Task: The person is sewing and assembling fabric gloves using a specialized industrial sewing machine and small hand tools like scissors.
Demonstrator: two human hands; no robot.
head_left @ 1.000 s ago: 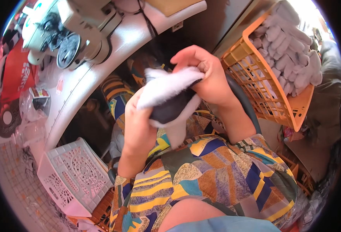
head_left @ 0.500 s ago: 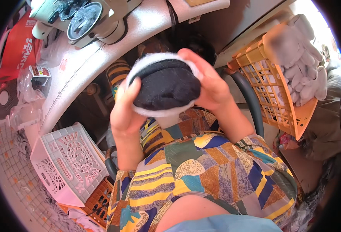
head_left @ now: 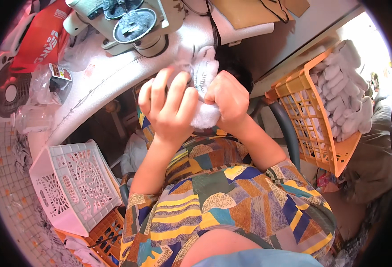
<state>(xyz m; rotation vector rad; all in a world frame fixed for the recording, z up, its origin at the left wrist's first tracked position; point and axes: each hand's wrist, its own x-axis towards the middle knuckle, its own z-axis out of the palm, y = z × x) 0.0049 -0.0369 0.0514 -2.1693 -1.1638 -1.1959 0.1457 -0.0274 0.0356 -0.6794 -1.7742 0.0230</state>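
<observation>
My left hand point(head_left: 171, 111) and my right hand point(head_left: 229, 99) hold a fluffy whitish piece point(head_left: 206, 116) that looks like a plush slipper, in front of my chest. The fingers of my left hand curl over its left side, and my right hand closes in a fist on its right side. A crumpled part with dark stitched-looking marks stands up between the hands. My fingers hide much of the piece, and its black side is out of sight.
A light sewing machine point(head_left: 153, 42) stands on the white curved worktable point(head_left: 93, 82). At right, an orange basket point(head_left: 296, 120) holds several pale fluffy pieces point(head_left: 340, 95). A white plastic basket point(head_left: 87, 182) sits at left above an orange crate point(head_left: 111, 229). A black chair armrest point(head_left: 287, 127) curves beside my right arm.
The piece showed a wide black face with a white fluffy rim; now it is bunched up with its whitish fluffy side showing. My hands have come closer together and curled tighter around it.
</observation>
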